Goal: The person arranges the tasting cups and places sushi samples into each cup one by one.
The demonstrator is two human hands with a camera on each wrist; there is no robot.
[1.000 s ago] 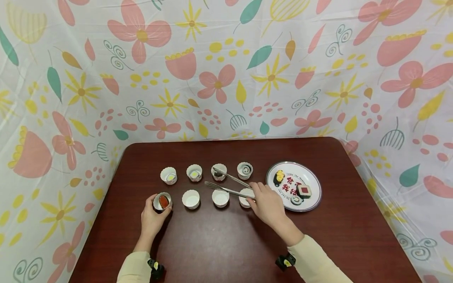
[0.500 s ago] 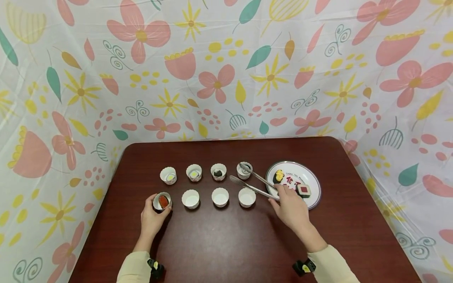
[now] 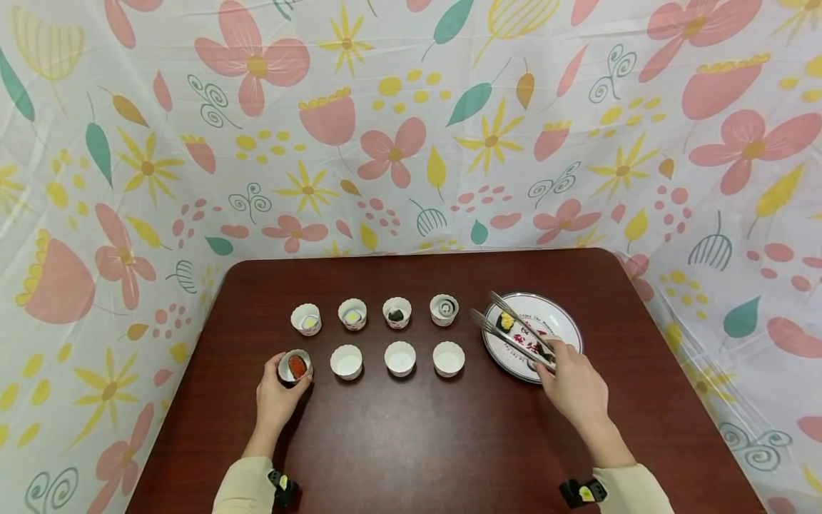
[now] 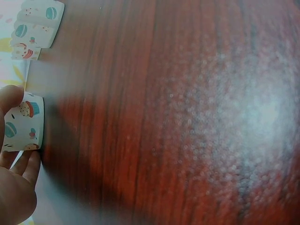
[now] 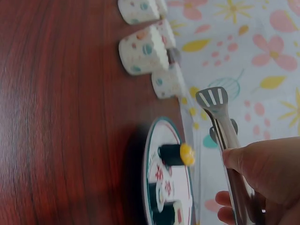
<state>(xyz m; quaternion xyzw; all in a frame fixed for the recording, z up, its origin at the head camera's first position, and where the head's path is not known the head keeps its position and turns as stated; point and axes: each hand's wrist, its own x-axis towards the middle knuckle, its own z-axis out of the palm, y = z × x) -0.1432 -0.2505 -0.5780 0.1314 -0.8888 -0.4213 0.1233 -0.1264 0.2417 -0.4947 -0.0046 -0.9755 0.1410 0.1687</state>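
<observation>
In the head view my left hand (image 3: pixel 276 400) grips a small patterned paper cup (image 4: pixel 35 133) at the left end of the front row. Inside it lies an orange-topped sushi piece (image 3: pixel 297 368). My right hand (image 3: pixel 581 392) holds metal tongs (image 5: pixel 228 140) over the white oval plate (image 3: pixel 568 321). Their two arms stand apart, with nothing pinched between the tips. On the plate sits a dark sushi piece with yellow topping (image 5: pixel 187 154). The other sushi pieces there are partly covered by the tongs and hand in the head view.
Back-row paper cups hold sushi pieces: two with white and yellow, one dark piece (image 3: pixel 396 315), one white-and-black roll (image 3: pixel 446 308). Three front-row cups (image 3: pixel 400 359) show bare white insides. A floral cloth (image 3: pixel 398 143) hangs behind the brown table (image 3: pixel 385 442).
My right hand has carried the tongs rightward, from above the cups to above the plate, with nothing between the tips. The left hand stays on its cup.
</observation>
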